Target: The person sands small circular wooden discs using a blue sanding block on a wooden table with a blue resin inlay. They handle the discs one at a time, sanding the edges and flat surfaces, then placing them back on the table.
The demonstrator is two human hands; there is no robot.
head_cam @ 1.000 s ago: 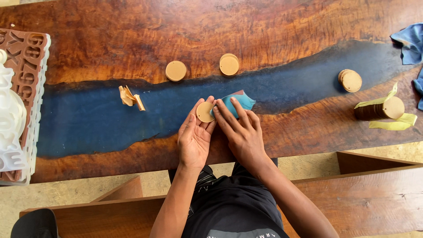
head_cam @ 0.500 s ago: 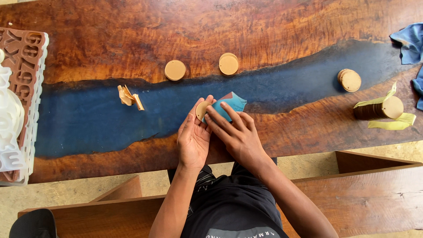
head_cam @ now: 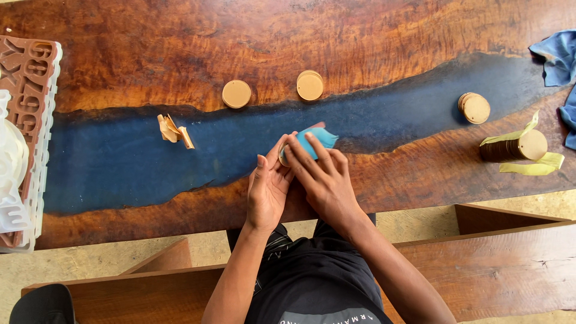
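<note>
My left hand (head_cam: 268, 189) holds a small round wooden disc (head_cam: 282, 156) on edge, mostly hidden by my fingers. My right hand (head_cam: 324, 180) presses a blue piece of sandpaper (head_cam: 321, 139) against the disc, fingers laid flat over it. Both hands hover over the wooden table (head_cam: 180, 48) with its dark blue resin strip (head_cam: 120, 165).
Two disc piles (head_cam: 236, 93) (head_cam: 309, 84) lie beyond my hands, another disc stack (head_cam: 474, 108) to the right. A taped roll of discs (head_cam: 519, 149) sits far right, near a blue cloth (head_cam: 558, 57). Crumpled tape scraps (head_cam: 173, 130) lie left; letter moulds (head_cam: 24, 138) fill the left edge.
My left hand has turned the disc from flat and facing up to edge-on, and my right hand's fingers with the sandpaper have closed over it.
</note>
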